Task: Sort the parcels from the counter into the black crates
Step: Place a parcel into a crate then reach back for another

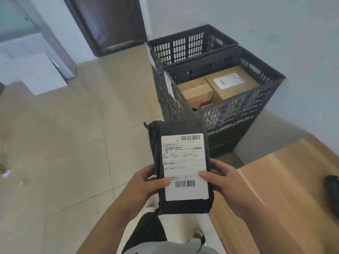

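I held the black parcel upright in front of me, above the floor and left of the wooden bench. My left hand and right hand gripped its lower sides, fingers curled around it and thumbs pressed on the white label. The near crate already contained cardboard boxes; the far crate stood behind it.

- Open tiled floor is lying clear between the person and the crates.
- Near crate is sitting open-topped, two cardboard boxes filling its bottom.
- Far crate is standing open behind it.
- Wooden counter is blocking the right side.
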